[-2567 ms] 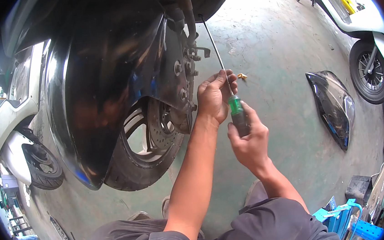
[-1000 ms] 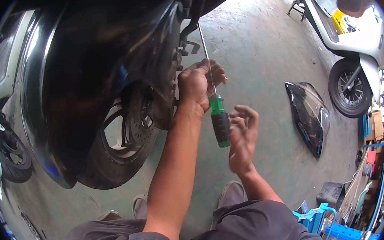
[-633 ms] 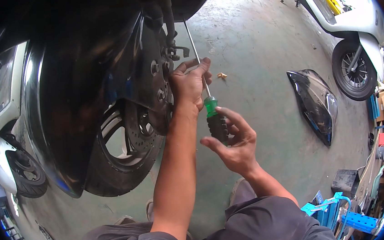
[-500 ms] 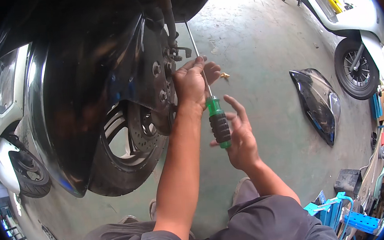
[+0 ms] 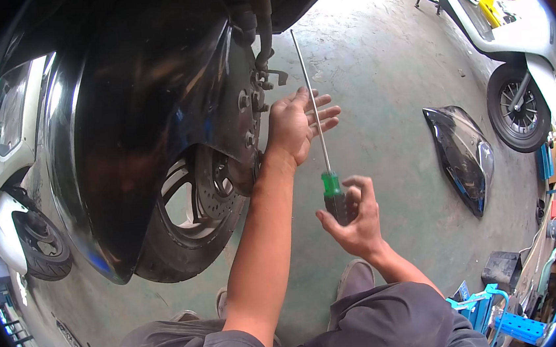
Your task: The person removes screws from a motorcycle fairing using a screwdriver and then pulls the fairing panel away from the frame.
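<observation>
A long screwdriver (image 5: 314, 114) with a thin metal shank and a green and black handle points away from me, tilted slightly left. My right hand (image 5: 358, 222) has its handle against the palm, thumb on one side and bent fingers on the other. The tip ends near the lower edge of a black motorcycle body; whether it touches is unclear. My left hand (image 5: 297, 124) is open, fingers spread behind the shank, beside the bolts (image 5: 244, 101) of the wheel mount. To its left are the glossy black fender (image 5: 134, 120) and front wheel (image 5: 182, 248).
A loose black fairing panel (image 5: 462, 157) lies on the floor at right. Beyond it stands a white scooter (image 5: 516, 96); another white scooter (image 5: 5, 224) is at far left. A blue metal stand (image 5: 512, 321) and clutter line the lower right edge.
The left hand has let go of the shank and spread its fingers. The right hand has closed round the handle. The screwdriver has shifted right and toward me.
</observation>
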`<state>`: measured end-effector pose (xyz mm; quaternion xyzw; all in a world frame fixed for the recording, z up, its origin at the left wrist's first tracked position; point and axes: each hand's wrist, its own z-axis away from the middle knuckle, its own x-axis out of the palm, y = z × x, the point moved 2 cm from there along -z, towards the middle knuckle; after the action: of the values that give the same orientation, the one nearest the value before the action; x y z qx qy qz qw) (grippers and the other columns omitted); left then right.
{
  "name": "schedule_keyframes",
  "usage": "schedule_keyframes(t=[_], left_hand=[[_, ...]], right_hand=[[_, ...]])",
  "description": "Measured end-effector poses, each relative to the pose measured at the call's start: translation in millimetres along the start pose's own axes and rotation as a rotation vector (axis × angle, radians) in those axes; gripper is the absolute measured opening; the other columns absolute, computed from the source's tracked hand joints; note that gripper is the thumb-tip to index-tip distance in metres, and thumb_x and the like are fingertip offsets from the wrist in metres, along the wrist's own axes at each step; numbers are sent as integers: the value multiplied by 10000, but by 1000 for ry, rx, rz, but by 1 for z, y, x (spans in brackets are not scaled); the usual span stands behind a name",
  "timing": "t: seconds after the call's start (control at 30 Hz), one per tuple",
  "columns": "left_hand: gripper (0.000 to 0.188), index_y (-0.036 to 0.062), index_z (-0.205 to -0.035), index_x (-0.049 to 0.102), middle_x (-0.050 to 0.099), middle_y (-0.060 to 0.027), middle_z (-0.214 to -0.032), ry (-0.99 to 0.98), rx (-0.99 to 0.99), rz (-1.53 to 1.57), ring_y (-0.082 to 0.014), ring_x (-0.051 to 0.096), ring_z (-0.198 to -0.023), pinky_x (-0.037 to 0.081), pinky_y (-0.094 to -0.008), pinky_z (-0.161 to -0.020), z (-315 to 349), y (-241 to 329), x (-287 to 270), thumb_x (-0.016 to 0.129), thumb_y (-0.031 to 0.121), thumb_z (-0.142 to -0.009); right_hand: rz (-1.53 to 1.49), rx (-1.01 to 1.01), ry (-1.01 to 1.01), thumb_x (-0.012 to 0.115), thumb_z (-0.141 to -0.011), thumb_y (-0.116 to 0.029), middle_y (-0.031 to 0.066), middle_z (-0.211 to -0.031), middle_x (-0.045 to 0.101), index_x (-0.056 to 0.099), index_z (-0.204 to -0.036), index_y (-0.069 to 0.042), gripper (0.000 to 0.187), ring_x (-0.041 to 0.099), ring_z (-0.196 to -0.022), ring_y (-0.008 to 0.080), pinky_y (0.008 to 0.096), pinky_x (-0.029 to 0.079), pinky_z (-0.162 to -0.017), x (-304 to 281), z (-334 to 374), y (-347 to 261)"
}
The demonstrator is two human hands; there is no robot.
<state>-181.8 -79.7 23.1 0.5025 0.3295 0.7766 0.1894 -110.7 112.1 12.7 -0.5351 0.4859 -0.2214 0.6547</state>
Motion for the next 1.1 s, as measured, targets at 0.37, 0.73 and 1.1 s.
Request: schedule_keyframes(t=[0.37,0.73,1.1], left_hand=[[264,-50,-1132,610,698,-196,-863,-278,340,-158,-282,720,-682,617,-361,-616,42,36,74,578,157,-970],[275,-91,-1146,542,666,-217,-844,-388,201,248,-323,719,-715,621,-387,-621,51,83,129,460,136,-1014],[206,-70,-1034,564,670,-192,-834,-294,213,211,-282,700,-671,589,-352,-576,34,106,104,489,114,-982]], right_hand=[[-506,-50,18,659,-923,-257,125,-969,603,362,-1350,36,598,522,-661,81,218,432,-561,-63,58,33],[-441,193,-20,838,-739,-253,239,-947,557,263,-1196,-57,761,600,-492,233,312,538,-407,-131,53,-187],[-290,181,239,587,-944,-161,186,-1074,563,304,-1359,33,539,504,-533,112,227,418,-452,-39,64,-218]])
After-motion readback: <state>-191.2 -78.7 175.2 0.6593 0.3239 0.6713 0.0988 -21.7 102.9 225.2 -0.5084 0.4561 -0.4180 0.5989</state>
